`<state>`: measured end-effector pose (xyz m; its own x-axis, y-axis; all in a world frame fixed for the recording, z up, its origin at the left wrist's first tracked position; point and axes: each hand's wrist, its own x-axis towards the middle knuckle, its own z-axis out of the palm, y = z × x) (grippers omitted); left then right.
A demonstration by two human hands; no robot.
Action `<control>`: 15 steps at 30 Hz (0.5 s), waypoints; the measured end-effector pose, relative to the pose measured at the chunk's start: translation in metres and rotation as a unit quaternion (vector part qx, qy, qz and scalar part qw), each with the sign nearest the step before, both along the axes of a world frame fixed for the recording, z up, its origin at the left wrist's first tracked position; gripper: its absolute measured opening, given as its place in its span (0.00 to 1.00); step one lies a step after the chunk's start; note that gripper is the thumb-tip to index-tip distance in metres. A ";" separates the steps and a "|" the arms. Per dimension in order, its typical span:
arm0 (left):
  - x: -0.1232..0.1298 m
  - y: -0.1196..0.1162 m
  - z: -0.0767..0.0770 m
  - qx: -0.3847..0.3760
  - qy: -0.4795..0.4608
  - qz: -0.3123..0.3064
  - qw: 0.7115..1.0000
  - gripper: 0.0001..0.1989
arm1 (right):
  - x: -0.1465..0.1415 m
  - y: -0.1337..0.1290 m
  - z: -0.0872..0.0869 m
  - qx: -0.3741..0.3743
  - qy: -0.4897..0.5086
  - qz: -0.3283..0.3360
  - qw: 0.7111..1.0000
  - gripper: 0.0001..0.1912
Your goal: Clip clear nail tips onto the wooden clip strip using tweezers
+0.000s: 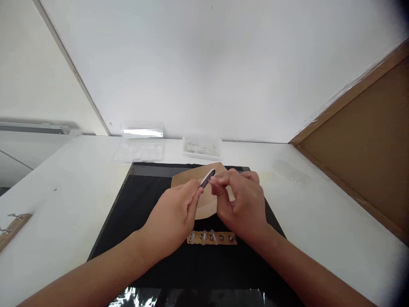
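Note:
My left hand [174,213] grips a narrow nail file [207,178], dark on its face with a pale edge, its free end tilted up and to the right. Close beside that end, my right hand [244,202] is closed in a pinch; whatever sits between its fingertips is too small and blurred to name. Beneath both hands lies a sheet of brown paper [206,209]. Nearer to me, a tan strip [226,242] carries a row of several round metal studs, and clear nail tips [214,237] stand on its left part.
A black mat [143,200] covers the middle of the white table [76,204]. Behind it are an open clear case [137,152] and a translucent box [202,149] of clear pieces. Another wooden strip [14,230] lies far left, a clear plastic piece [292,172] at right.

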<state>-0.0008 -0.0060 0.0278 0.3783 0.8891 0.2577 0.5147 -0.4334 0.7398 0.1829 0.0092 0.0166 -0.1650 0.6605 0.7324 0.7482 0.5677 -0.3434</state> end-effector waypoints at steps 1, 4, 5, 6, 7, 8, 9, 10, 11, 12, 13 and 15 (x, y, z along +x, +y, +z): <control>0.000 -0.001 0.000 0.015 0.013 0.004 1.000 0.16 | 0.000 0.000 0.000 0.004 0.005 -0.010 1.000 0.10; 0.001 -0.001 -0.001 0.034 0.034 0.011 0.999 0.15 | 0.000 0.000 0.000 -0.020 0.004 0.015 1.000 0.10; 0.001 -0.001 -0.001 0.036 0.037 0.011 0.999 0.15 | 0.000 0.000 0.000 -0.030 0.003 0.030 0.999 0.10; 0.001 -0.001 -0.001 0.038 0.040 0.012 0.998 0.15 | 0.000 0.000 0.000 -0.033 0.006 0.034 0.999 0.10; 0.000 -0.001 -0.001 0.041 0.045 0.014 0.998 0.15 | 0.000 0.000 0.001 -0.031 0.015 0.029 0.999 0.09; 0.000 -0.001 -0.001 0.046 0.050 0.016 0.998 0.15 | 0.001 0.000 0.001 -0.028 0.025 0.019 0.999 0.09; 0.000 -0.001 -0.001 0.050 0.054 0.019 0.997 0.15 | 0.001 0.000 0.002 -0.029 0.030 0.015 0.999 0.09; 0.000 -0.002 -0.001 0.054 0.059 0.022 0.997 0.15 | 0.001 0.000 0.003 -0.038 0.028 0.021 0.999 0.10; -0.001 -0.002 0.000 0.058 0.064 0.024 0.996 0.15 | 0.002 0.000 0.004 -0.051 0.022 0.035 0.998 0.10; -0.001 -0.003 0.000 0.063 0.071 0.027 0.995 0.14 | 0.002 -0.001 0.005 -0.064 0.016 0.049 0.997 0.11; -0.001 -0.004 0.001 0.068 0.079 0.030 0.994 0.14 | 0.003 -0.001 0.006 -0.072 0.016 0.054 0.996 0.11; -0.001 -0.005 0.001 0.080 0.105 0.039 0.990 0.13 | 0.003 -0.002 0.008 -0.075 0.028 0.036 0.996 0.10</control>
<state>-0.0019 -0.0111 0.0291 0.3703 0.8716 0.3214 0.6866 -0.4898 0.5373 0.1861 0.0074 0.0246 -0.1774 0.7507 0.6364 0.6838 0.5591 -0.4689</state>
